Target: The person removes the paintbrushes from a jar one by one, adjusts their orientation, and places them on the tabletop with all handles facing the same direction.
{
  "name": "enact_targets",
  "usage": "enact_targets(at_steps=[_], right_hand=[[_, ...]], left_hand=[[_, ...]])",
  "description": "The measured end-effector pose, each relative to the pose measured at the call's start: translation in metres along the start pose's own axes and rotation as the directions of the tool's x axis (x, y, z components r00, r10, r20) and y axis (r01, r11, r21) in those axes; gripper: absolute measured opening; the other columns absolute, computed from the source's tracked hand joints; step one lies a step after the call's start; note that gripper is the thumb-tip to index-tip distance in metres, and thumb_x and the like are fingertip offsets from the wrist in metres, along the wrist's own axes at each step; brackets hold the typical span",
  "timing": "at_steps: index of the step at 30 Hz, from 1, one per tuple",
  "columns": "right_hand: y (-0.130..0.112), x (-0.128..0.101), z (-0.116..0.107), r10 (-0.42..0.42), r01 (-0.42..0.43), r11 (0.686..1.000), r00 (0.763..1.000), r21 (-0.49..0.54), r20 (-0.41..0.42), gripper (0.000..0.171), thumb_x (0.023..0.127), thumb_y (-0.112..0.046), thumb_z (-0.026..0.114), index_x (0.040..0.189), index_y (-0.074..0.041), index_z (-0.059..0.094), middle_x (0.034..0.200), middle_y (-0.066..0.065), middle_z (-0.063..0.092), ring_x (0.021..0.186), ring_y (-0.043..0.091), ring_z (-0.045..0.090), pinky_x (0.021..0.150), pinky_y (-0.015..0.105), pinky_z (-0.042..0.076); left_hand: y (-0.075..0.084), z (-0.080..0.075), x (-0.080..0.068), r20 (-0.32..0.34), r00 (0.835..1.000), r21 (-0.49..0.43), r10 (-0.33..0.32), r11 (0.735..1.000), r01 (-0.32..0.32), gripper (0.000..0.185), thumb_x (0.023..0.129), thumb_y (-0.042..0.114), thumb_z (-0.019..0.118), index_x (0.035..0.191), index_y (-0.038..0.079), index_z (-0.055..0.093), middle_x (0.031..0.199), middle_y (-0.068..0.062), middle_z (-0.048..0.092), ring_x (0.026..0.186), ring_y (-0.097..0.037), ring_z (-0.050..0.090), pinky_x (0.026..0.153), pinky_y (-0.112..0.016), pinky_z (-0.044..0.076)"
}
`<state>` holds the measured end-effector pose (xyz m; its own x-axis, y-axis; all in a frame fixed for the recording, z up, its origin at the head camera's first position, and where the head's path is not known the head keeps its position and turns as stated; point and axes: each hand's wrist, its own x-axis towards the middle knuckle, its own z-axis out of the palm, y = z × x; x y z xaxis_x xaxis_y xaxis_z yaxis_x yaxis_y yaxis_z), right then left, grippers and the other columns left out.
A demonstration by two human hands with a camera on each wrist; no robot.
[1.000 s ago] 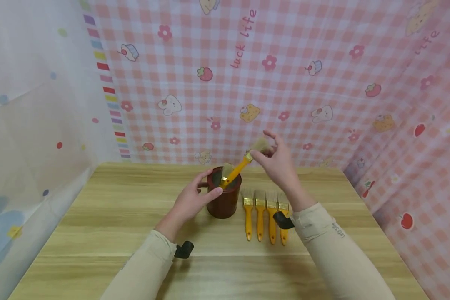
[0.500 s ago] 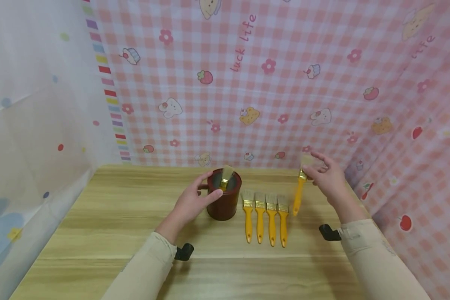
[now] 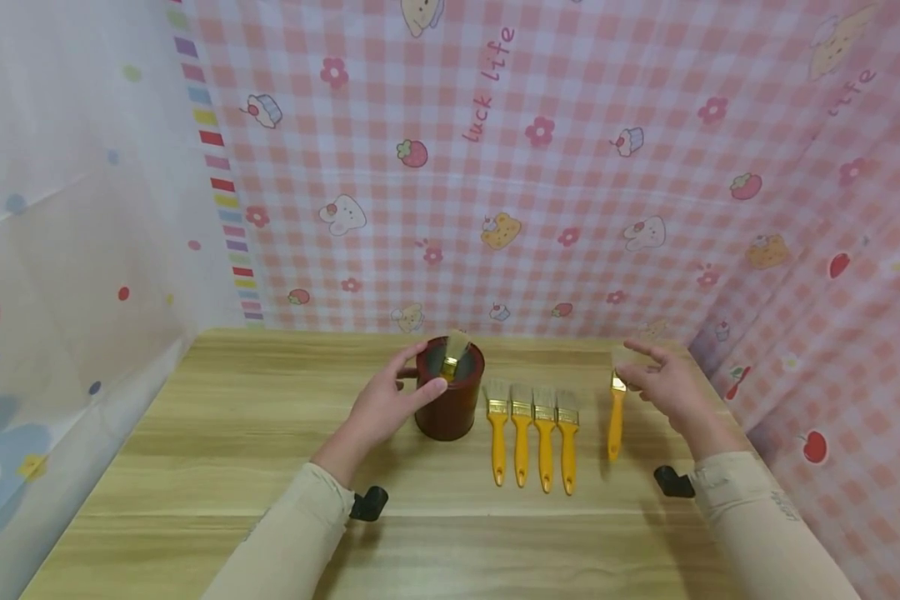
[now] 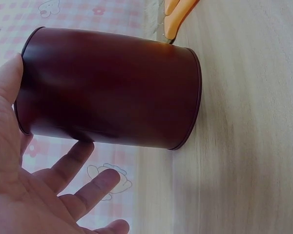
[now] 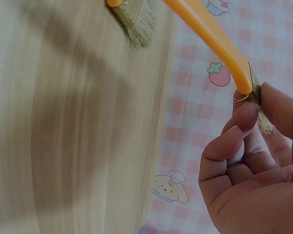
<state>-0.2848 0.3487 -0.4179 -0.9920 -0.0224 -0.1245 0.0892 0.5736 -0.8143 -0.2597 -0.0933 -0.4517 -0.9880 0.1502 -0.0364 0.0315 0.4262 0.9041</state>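
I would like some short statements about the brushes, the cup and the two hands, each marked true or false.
1. Four yellow-handled brushes lie side by side on the table. True.
2. The right hand is empty. False: it pinches a fifth brush at its metal band.
3. The left hand rests against the dark red cup. True.
4. The cup lies on its side. False: it stands upright.
5. One brush stands in the cup, bristles up. True.
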Motion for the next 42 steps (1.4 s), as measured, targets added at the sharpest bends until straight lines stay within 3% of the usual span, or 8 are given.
enact_targets(at_steps=[7,17,35,42], right_hand=[[0.002,0.003,0.01,0.0,0.0,1.0,1.0,-0.015,-0.018,0.071,0.108,-0.035,0.066,0.168,-0.013,0.036,0.129,0.016,0.077,0.103,0.02,0.069,0.091,0.039,0.058],[0.006,0.002,0.018,0.007,-0.008,1.0,1.0,-0.028,-0.014,0.068,0.107,-0.034,0.068,0.166,-0.012,0.04,0.115,0.008,0.081,0.099,0.021,0.069,0.088,0.039,0.058],[0.014,0.003,0.031,0.015,-0.015,1.0,1.0,-0.027,0.008,0.065,0.108,-0.03,0.068,0.165,-0.011,0.043,0.117,0.013,0.08,0.094,0.016,0.069,0.081,0.037,0.059],[0.017,0.003,0.034,0.016,-0.015,0.999,1.0,-0.03,0.02,0.065,0.108,-0.03,0.067,0.165,-0.011,0.042,0.123,0.016,0.079,0.097,0.018,0.069,0.086,0.039,0.058]], left_hand=[[0.001,0.0,0.001,0.001,1.0,0.0,0.003,1.0,-0.003,0.073,0.097,0.06,0.073,0.16,0.052,0.038,0.158,-0.007,0.056,0.15,-0.039,0.05,0.114,-0.064,0.049],[0.001,0.0,0.001,-0.008,1.0,0.011,0.008,1.0,-0.008,0.073,0.096,0.06,0.074,0.16,0.051,0.039,0.158,-0.008,0.057,0.149,-0.043,0.051,0.114,-0.065,0.048],[0.0,0.0,0.001,-0.012,1.0,0.005,0.012,1.0,-0.012,0.073,0.097,0.059,0.074,0.161,0.049,0.041,0.158,-0.01,0.057,0.149,-0.043,0.051,0.114,-0.063,0.049],[0.0,0.0,0.0,-0.009,1.0,0.005,0.015,1.0,-0.015,0.074,0.097,0.059,0.074,0.161,0.049,0.04,0.158,-0.009,0.057,0.149,-0.039,0.052,0.114,-0.062,0.05]])
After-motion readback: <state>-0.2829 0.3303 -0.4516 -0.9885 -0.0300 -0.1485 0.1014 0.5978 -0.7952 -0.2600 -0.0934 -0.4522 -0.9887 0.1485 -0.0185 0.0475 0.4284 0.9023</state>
